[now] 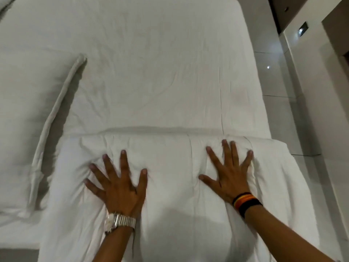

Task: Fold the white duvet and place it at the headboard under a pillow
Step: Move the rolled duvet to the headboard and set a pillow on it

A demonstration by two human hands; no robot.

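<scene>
The white duvet (pixel 170 186) lies folded into a thick band across the near part of the bed, its far fold edge running left to right. My left hand (pixel 120 186), with a metal watch on the wrist, presses flat on it with fingers spread. My right hand (pixel 229 173), with a striped wristband, presses flat on the duvet further right, fingers also spread. Neither hand grips anything. A white pillow (pixel 28 120) lies on the left side of the bed, touching the duvet's left end.
The bed's white sheet (pixel 160 72) stretches beyond the duvet. The bed's right edge meets a glossy white tiled floor (pixel 279 82). A wall and dark door frame (pixel 311 53) stand at the far right. The duvet's right end overhangs the mattress edge.
</scene>
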